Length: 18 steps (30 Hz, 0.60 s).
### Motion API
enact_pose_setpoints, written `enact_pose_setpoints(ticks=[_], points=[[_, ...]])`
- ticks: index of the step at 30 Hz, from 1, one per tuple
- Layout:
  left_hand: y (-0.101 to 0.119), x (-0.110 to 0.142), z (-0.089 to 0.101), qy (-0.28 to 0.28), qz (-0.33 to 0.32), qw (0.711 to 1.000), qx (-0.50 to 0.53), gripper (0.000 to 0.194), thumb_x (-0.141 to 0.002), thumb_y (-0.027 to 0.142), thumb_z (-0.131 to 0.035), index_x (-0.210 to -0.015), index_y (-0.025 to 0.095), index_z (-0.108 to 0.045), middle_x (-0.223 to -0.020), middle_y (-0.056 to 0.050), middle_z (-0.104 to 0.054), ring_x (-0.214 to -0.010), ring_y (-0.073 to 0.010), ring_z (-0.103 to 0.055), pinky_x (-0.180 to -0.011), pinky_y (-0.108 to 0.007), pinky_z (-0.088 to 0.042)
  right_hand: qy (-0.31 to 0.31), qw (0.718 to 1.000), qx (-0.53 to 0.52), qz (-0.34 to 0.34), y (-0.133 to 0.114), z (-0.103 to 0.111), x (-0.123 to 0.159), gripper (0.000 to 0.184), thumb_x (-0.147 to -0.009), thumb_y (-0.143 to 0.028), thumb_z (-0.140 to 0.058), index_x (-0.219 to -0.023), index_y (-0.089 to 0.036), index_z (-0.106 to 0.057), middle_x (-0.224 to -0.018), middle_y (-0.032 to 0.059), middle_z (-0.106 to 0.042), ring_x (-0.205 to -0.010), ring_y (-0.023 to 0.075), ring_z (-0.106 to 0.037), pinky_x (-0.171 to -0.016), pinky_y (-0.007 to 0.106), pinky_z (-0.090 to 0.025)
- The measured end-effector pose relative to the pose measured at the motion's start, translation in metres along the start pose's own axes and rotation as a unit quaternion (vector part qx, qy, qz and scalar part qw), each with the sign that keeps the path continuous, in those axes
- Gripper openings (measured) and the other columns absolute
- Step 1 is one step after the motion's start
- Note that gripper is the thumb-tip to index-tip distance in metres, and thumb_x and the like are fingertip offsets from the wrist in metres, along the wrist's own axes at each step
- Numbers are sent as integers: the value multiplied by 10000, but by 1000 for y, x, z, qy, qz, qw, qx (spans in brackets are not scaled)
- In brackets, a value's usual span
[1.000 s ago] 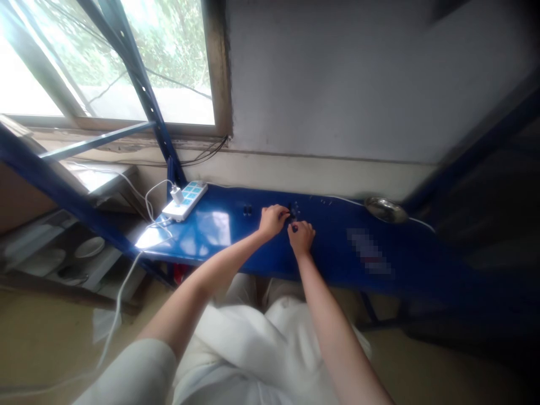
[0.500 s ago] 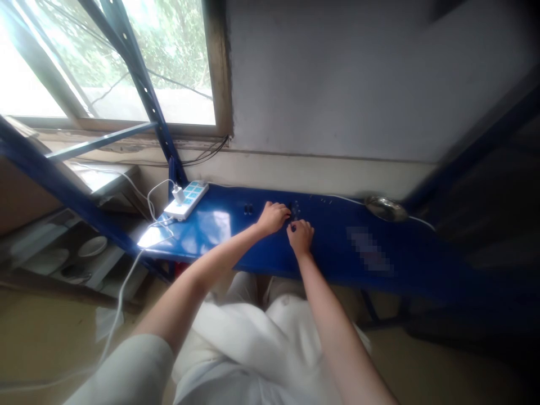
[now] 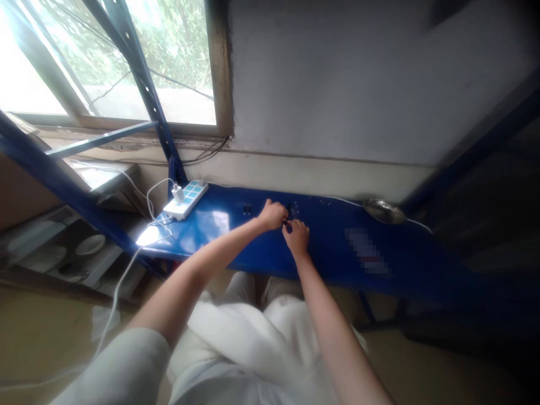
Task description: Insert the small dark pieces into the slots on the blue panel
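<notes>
Both your hands, left hand (image 3: 273,215) and right hand (image 3: 297,237), curl over the table (image 3: 329,247), fingertips nearly meeting. One dark bit (image 3: 285,223) sits between them, about equally near each; whether either grips it, and how wide the fingers part, can't be told. Its long axis and heading are too small to read.

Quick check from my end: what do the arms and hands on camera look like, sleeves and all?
The left hand and right hand are ungloved, with no ring, watch or band that I can make out. A loose, plain, pale sleeve ends near the left elbow; the right arm is bare as far as it shows.
</notes>
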<state>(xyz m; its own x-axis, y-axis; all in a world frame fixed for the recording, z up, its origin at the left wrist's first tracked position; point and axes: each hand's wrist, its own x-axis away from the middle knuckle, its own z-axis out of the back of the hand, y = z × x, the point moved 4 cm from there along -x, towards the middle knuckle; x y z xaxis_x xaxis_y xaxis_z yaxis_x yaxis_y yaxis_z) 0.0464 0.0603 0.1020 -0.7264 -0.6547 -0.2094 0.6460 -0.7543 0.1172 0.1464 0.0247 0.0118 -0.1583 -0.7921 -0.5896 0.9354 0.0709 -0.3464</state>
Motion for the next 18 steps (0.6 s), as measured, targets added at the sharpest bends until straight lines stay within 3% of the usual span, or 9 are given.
enact_pose_setpoints(ticks=[3,7,12,18], points=[[-22,-11,21,30,35,999,-10,242,-733,106,-463,-837,180,-669,-912,-72,-663,-916,-234,-534,-824,-406,-275,10,1000,-20,-13,1,0,-1,249,-785,-250,-452,-966,-150,-591,-873,84,-611,-835,203,-507,-726,308,-330],[-57,-21,36,22,82,995,-43,227,-727,112,-484,-838,162,-675,-943,-103,-635,-948,-260,-498,-863,-445,-265,10,999,-41,-22,3,-1,-1,263,-794,-244,-423,-966,-143,-593,-850,77,-610,-831,198,-517,-736,312,-343],[-85,-15,24,-16,122,989,-83,179,-688,98,-519,-761,163,-669,-921,-107,-601,-954,-264,-461,-907,-483,-245,33,997,-63,-25,6,0,0,266,-791,-222,-410,-962,-129,-591,-808,74,-603,-801,193,-521,-739,311,-357],[-96,-3,5,-22,138,985,-97,158,-652,81,-534,-711,152,-662,-925,-115,-593,-1010,-273,-424,-921,-489,-237,40,997,-63,-20,8,-3,0,249,-789,-211,-414,-948,-132,-589,-807,78,-598,-795,189,-516,-730,303,-360]])
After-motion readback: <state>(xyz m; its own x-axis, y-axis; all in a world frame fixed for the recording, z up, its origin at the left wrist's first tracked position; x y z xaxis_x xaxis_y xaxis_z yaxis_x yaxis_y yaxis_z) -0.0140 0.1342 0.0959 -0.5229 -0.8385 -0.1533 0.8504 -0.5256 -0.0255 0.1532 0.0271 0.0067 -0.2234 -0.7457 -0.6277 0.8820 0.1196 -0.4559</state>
